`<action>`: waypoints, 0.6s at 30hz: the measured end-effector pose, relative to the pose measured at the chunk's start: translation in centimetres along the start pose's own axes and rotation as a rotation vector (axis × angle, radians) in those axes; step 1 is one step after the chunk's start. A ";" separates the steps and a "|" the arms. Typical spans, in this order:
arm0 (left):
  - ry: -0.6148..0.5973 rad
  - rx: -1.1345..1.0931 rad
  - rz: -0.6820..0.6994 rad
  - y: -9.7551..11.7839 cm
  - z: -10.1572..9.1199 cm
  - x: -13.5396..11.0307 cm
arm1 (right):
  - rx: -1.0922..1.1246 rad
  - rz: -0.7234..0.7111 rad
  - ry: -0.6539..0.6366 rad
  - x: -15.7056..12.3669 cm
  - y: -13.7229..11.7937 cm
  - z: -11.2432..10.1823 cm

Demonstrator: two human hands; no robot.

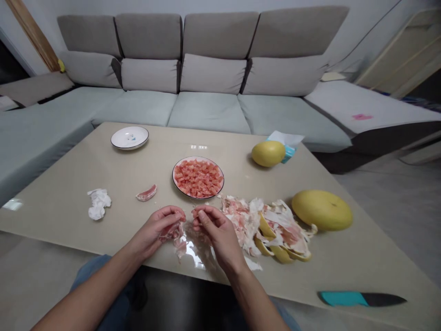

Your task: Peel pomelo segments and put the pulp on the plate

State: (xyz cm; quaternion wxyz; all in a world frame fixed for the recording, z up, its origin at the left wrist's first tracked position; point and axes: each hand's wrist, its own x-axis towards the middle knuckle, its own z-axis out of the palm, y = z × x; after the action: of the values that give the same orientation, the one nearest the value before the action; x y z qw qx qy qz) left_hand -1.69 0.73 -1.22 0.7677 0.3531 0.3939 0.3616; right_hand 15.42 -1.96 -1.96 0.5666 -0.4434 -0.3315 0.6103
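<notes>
My left hand (155, 230) is closed around a pink pomelo segment (170, 232), with thin membrane hanging below the fingers. Just to its right, my right hand (220, 232) has thumb and fingertips pinched together; whatever is between them is too small to make out. Beyond both hands sits a round dark-rimmed plate (174, 185) heaped with pink pomelo pulp (199, 178). Another pomelo segment (146, 193) lies on the table to the left of that plate. Beside my right hand is a pile of membrane and pith (243, 220) mixed with yellow peel pieces (282, 253).
On the glossy table (69, 184) are a whole pomelo (322, 210) at right, another pomelo (268, 153) by a tissue pack (288, 154), a white plate (120, 138), crumpled tissue (98, 203) and a teal-handled knife (361, 299) near the front right edge. A grey sofa (206, 110) stands behind.
</notes>
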 end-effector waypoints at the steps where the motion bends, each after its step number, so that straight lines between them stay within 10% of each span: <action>1: -0.021 -0.004 -0.021 0.0 0.1 -0.1 | 0.002 0.010 -0.007 0.0 0.0 0.0; 18: -0.009 0.270 0.084 -0.1 0.4 -0.3 | -0.396 -0.126 -0.080 -0.5 -0.5 0.3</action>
State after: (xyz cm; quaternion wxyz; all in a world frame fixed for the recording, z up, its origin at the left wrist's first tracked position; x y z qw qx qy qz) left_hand -1.44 0.34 -1.00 0.6992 0.4711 0.4201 0.3357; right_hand 15.38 -2.36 -1.30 0.4920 -0.4999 -0.4941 0.5137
